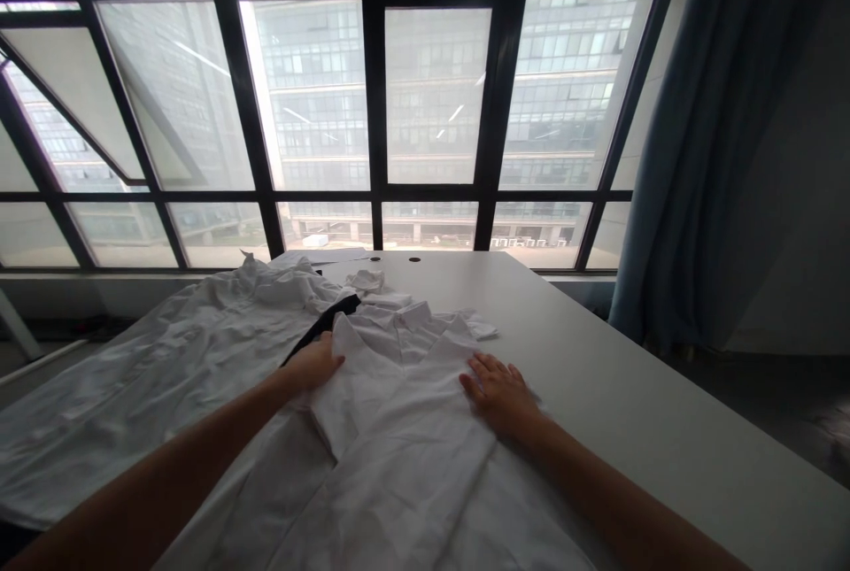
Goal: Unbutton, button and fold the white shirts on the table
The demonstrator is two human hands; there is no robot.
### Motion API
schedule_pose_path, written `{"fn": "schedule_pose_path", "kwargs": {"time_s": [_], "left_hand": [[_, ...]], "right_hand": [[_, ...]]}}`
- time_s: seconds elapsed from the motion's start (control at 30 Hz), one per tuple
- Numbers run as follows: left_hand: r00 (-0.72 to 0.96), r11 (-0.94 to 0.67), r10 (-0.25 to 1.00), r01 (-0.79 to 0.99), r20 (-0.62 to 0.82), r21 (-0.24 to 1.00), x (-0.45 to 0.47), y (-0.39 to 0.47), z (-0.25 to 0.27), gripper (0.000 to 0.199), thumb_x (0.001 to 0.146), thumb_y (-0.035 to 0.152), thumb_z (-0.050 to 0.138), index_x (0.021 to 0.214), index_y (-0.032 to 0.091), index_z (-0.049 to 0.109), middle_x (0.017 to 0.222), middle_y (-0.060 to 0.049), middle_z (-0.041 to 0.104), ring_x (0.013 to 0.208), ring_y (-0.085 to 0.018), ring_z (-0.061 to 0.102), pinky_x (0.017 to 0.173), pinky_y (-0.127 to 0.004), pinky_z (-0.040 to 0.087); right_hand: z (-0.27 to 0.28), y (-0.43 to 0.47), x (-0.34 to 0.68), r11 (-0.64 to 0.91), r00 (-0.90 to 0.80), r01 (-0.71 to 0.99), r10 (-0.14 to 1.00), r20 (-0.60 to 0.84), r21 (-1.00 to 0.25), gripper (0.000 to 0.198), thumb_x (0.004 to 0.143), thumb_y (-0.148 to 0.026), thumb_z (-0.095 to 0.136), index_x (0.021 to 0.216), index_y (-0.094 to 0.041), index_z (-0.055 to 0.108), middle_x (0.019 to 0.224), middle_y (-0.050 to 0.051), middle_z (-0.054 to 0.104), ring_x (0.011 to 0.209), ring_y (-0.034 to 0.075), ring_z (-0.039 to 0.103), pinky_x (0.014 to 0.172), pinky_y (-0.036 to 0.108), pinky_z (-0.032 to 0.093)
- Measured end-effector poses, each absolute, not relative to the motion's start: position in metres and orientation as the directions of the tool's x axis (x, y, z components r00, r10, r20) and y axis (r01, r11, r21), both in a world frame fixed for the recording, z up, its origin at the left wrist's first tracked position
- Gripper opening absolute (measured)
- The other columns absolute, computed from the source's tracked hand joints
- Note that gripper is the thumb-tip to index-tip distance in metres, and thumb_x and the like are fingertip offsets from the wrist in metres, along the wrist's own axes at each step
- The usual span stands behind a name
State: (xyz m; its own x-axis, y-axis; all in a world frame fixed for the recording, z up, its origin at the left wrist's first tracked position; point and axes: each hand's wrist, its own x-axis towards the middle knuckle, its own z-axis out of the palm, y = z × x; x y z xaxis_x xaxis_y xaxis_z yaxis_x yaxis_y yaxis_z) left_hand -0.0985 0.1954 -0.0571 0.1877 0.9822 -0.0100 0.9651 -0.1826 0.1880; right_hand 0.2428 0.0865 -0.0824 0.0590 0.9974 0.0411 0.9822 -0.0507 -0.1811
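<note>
Left hand [319, 365]: fingers curled, apparently pinching the edge of the white shirt [398, 429] near its collar.
Right hand [499, 391]: fingers extended, resting on the cloth, nothing gripped.
White shirt: spread on the desk [598, 394], between both hands.
Dark strip [327, 325]: just beside left hand, near more white cloth [199, 358].
Risk: possible creasing if pulled unevenly against the right hand; neighbouring cloth perhaps dragged if caught.

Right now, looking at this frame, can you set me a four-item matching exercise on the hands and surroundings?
1. Left grip
2. Right grip
3. Curtain
4. Table

A. Beneath the white garment
B. Hanging at the picture's right side
C. Pinching the garment's edge
D. Resting palm down on the garment

Pairs: 1-C, 2-D, 3-B, 4-A
</note>
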Motion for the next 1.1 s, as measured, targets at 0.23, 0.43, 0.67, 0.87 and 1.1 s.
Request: {"fn": "schedule_pose_path", "kwargs": {"time_s": [0.23,0.43,0.67,0.87,1.1], "left_hand": [[0.129,-0.128,0.992,0.988,0.0,0.091,-0.121,0.127,-0.062,0.044,0.098,0.025,0.036,0.137,0.009,0.046,0.12,-0.021,0.065,0.11,-0.033,0.064,0.091,-0.043,0.047],[0.214,-0.208,0.944,0.977,0.252,-0.048,-0.109,0.085,-0.053,0.048,0.097,0.035,0.043,0.14,0.012,0.047,0.135,-0.018,0.057,0.125,-0.031,0.052,0.1,-0.044,0.043],[0.306,-0.315,0.946,0.946,0.107,0.077,-0.109,0.058,-0.076,0.051,0.099,0.047,0.033,0.144,0.026,0.046,0.157,-0.01,0.034,0.144,-0.032,0.029,0.112,-0.058,0.027],[0.269,-0.273,0.962,0.953,0.046,0.129,-0.114,0.046,-0.082,0.07,0.094,0.063,0.034,0.155,0.029,0.025,0.163,-0.009,0.01,0.15,-0.034,0.005,0.112,-0.065,0.015],[0.312,-0.307,0.95,0.944,-0.024,0.12,-0.119,0.004,-0.078,0.074,0.092,0.068,0.032,0.153,0.027,0.029,0.162,-0.014,0.012,0.149,-0.037,0.005,0.109,-0.07,0.009]], "right_hand": [[-0.084,0.086,0.243,-0.072,0.075,0.986,0.997,0.013,-0.15,0.067,0.097,-0.057,0.026,0.152,-0.019,0.034,0.161,0.006,0.024,0.147,0.026,0.022,0.118,0.051,0.014],[-0.086,0.084,0.242,-0.072,0.074,0.987,0.997,0.009,-0.143,0.073,0.095,-0.063,0.023,0.153,-0.019,0.031,0.162,0.006,0.021,0.148,0.026,0.02,0.118,0.052,0.013],[-0.086,0.077,0.245,-0.077,0.078,0.987,0.997,-0.001,-0.143,0.076,0.094,-0.066,0.02,0.154,-0.02,0.028,0.162,0.006,0.02,0.148,0.025,0.019,0.118,0.053,0.014],[-0.086,0.053,0.248,-0.121,0.119,0.986,0.993,-0.024,-0.117,0.079,0.093,-0.068,0.021,0.155,-0.019,0.024,0.163,0.007,0.018,0.148,0.027,0.018,0.117,0.055,0.014],[-0.09,0.034,0.256,-0.131,0.126,0.986,0.99,-0.058,-0.106,0.082,0.092,-0.071,0.018,0.157,-0.021,0.019,0.164,0.008,0.014,0.149,0.031,0.013,0.116,0.058,0.012]]}}
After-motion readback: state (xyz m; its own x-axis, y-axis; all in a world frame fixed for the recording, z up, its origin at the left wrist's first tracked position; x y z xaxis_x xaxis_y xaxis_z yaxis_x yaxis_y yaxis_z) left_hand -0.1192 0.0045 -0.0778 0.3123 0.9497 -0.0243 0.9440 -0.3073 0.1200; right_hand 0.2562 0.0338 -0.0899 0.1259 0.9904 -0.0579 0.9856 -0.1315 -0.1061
